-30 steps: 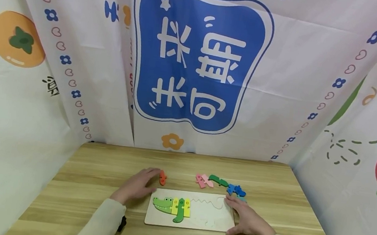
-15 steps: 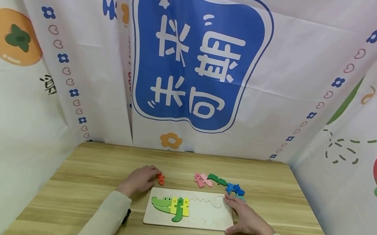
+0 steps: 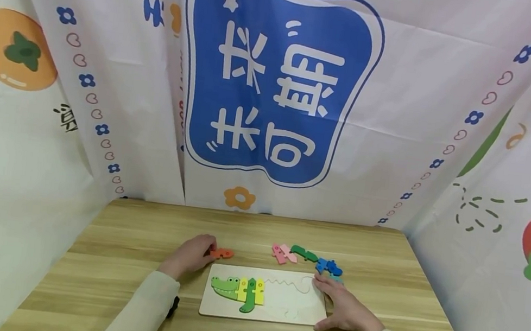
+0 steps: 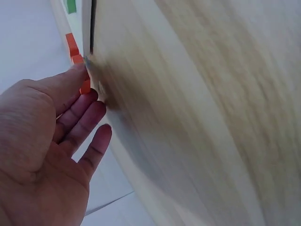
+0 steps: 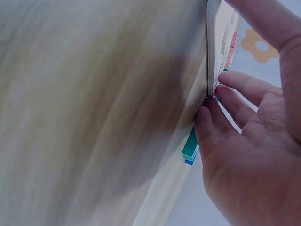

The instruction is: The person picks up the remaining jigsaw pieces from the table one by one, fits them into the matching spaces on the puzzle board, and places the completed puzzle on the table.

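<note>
A pale wooden puzzle board (image 3: 290, 294) lies on the table, with a green crocodile head (image 3: 225, 287), yellow pieces (image 3: 259, 291) and a green leg piece (image 3: 250, 296) set at its left. Just beyond the board's far left corner, my left hand (image 3: 191, 255) pinches an orange puzzle piece (image 3: 223, 253) between thumb and fingers; the left wrist view shows this piece (image 4: 77, 59) at the thumb tip, partly hidden. My right hand (image 3: 349, 310) holds the board's right end, its thumb at the near edge and fingers at the far corner. In the right wrist view, my fingertips (image 5: 221, 77) touch the board's edge.
Beyond the board lie loose pieces: pink ones (image 3: 283, 253), a long green one (image 3: 304, 253) and blue ones (image 3: 329, 266). A teal piece (image 3: 336, 278) sits near my right fingers. Printed white cloth (image 3: 262, 198) walls the wooden table (image 3: 150, 223) at the back and sides.
The orange piece has turned from pointing toward me to lying sideways, now pinched by my left hand. My right hand keeps its place on the board.
</note>
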Demonstrator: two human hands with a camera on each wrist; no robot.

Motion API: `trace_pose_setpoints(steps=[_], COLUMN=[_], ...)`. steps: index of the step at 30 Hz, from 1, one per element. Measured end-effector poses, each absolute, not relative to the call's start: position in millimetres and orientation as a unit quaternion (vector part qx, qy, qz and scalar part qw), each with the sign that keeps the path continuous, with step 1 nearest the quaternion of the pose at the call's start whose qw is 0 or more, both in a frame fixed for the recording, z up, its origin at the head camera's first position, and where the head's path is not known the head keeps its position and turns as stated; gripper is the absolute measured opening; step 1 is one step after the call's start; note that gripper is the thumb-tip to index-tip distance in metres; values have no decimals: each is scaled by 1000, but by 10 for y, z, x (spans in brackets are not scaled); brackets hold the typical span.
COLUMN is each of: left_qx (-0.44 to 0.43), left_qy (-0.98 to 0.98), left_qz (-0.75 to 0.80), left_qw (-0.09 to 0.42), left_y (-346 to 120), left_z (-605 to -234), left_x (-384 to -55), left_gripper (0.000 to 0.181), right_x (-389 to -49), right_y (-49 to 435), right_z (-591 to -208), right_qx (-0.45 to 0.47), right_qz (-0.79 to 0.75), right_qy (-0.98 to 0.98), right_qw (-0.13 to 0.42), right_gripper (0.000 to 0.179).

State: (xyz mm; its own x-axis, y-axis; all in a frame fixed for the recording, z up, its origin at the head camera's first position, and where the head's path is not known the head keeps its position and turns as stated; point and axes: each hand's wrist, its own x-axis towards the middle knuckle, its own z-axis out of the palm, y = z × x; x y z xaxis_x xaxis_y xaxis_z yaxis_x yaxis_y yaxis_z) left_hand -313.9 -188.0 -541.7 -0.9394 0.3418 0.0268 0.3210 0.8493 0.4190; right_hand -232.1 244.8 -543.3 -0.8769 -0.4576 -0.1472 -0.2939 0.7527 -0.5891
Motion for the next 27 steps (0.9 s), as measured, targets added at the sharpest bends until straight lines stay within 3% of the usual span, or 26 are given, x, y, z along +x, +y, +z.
trace_pose_setpoints(steps=[8, 17, 21, 27], left_qx=[178, 89, 92, 145], left_qy=[946, 878, 842, 782], left_qz=[270, 468, 529, 599], left_qw=[14, 36, 54, 93], left_y=[-1901, -1915, -1927, -1925], left_z=[-5447, -5447, -5404, -5334], left_x=[-3057, -3019, -2994, -2948], left_gripper=[3, 5, 17, 64], right_x=[-2318, -2324, -2311, -2307], right_y=[2446, 2451, 2452, 2454], right_z=[-5472, -5460, -5446, -5439], right_qx=[-207, -211, -213, -216], right_qz=[-291, -288, -288, -290], right_qy=[922, 923, 922, 922], right_qw=[147, 141, 144, 140], right_gripper=[108, 108, 107, 107])
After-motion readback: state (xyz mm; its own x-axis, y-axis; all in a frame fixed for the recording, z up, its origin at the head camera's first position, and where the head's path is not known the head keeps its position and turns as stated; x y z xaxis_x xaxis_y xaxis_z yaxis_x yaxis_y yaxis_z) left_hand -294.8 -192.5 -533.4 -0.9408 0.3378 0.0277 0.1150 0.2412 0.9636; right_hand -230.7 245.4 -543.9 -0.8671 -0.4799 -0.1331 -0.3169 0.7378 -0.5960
